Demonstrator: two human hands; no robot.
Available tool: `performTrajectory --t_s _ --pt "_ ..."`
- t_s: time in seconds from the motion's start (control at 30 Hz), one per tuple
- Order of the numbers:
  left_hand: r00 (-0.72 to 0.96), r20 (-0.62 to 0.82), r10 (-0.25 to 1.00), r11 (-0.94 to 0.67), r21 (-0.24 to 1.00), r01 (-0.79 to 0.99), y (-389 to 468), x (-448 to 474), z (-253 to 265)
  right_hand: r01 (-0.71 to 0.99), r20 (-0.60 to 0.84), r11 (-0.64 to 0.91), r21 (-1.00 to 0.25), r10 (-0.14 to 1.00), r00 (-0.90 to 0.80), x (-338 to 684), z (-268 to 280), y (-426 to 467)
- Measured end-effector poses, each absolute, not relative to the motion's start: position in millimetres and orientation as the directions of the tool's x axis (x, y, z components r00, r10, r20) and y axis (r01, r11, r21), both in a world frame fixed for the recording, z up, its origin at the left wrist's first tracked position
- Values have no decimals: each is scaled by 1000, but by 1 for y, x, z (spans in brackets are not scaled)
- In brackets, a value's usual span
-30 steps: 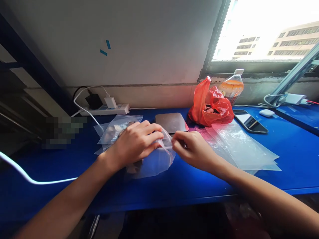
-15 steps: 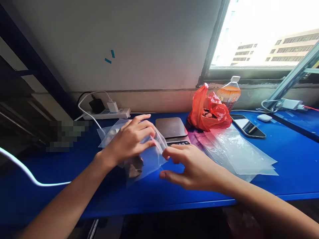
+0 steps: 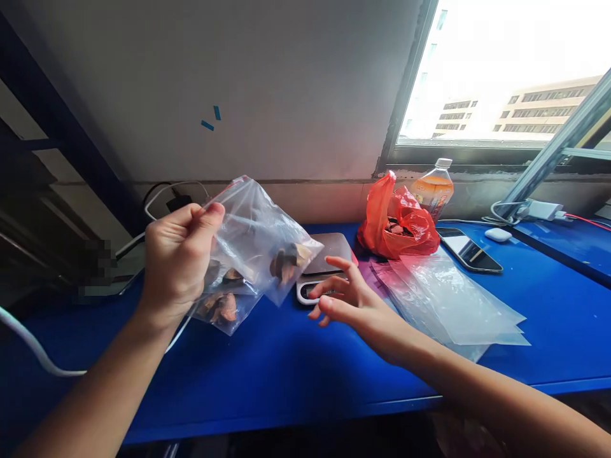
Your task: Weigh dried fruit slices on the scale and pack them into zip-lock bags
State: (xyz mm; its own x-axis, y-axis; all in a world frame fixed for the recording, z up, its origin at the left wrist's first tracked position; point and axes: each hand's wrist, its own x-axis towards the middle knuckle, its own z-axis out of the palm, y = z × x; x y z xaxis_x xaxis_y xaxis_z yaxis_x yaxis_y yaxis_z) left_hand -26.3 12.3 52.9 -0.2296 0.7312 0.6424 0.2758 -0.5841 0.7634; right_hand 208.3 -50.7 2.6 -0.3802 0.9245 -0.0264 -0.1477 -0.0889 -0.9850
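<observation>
My left hand (image 3: 179, 254) is closed round the edge of a clear plastic bag (image 3: 255, 219), which hangs tilted to the right above the table. Dark brown dried pieces (image 3: 286, 262) lie gathered in its lower corner. Under it, another clear bag (image 3: 233, 318) with similar brown pieces rests on the blue table. My right hand (image 3: 341, 296) hovers with fingers apart, holding nothing, beside the front of a small digital scale (image 3: 329, 251). Its display is partly hidden behind my fingers, and the held bag overlaps the scale's left side.
A red plastic bag (image 3: 382, 216) with brown pieces in it stands behind the scale, beside an orange drink bottle (image 3: 434, 191). Flat clear bags (image 3: 463, 305) are stacked at right, near a phone (image 3: 470, 249) and a white earbud case (image 3: 498, 235). A white cable (image 3: 38, 356) crosses the left side.
My left hand has closed on the bag and lifted it, with the pieces now in its lower right corner. My right hand has come away from the bag, fingers spread.
</observation>
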Motion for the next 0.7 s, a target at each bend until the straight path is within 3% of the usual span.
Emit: performTrajectory --t_s 0.1,0.17,0.27,0.37,0.5,0.6,0.7 --pt "-217 661 718 -649 749 136 10 -24 54 -240 -149 -276 -931 885 -441 196 -2 -54" --pt "-194 709 678 -709 700 81 -1 -17 54 -234 -149 -279 -931 878 -455 193 -1 -59" --pt "-148 807 572 -803 587 99 -18 -7 51 -226 4 -98 -969 911 -413 194 1 -64" --pt "-9 875 485 -825 461 327 -25 -3 46 -248 196 117 -962 925 -324 197 0 -62" --pt "142 925 352 -826 235 513 -17 -7 44 -258 231 180 -949 955 -185 213 -4 -54" --pt "137 921 363 -829 252 500 -10 -14 45 -166 191 186 -968 982 -15 251 3 -53" --pt "128 860 495 -780 374 502 -6 -19 45 -51 290 326 -944 894 340 306 21 -55"
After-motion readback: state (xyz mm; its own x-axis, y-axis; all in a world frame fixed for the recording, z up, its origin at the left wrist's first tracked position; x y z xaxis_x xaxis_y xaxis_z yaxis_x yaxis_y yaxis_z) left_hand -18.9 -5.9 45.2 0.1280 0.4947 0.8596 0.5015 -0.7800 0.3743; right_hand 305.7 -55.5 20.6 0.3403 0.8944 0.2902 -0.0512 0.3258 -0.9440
